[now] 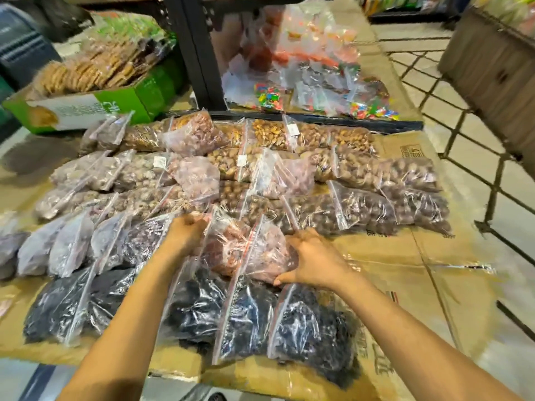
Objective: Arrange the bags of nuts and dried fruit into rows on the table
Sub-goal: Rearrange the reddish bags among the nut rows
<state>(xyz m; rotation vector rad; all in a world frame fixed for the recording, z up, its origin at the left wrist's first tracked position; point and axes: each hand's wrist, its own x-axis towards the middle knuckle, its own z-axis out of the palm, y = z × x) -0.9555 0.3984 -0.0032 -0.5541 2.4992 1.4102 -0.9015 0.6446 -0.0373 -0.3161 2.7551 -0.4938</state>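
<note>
**Head view.** I am holding the pink bag (249,250) of reddish nuts with both hands. The left hand (185,230) is gripping its far left corner, with the fingers curled over the plastic. The right hand (312,261) is clasping its right flank, with the fingers bent round the bulge and the thumb lying along the near edge.

The pink bag is resting partly on the row of dark fruit bags (246,314) on its near side. The row of pale bags (72,244) is ending just to its left. Rows of brown nut bags (347,209) are lying beyond it, and bare cardboard (419,270) is showing to its right.

**Procedure, as I judge it.** I am seating the pink bag at the right end of the pale row.
- Lift it clear of the dark fruit bags before shifting it, because dragging risks snagging the thin plastic.
- Slant its zip strip like its neighbours'.
- Flatten it with open palms so it is not rolling onto the near row.
</note>
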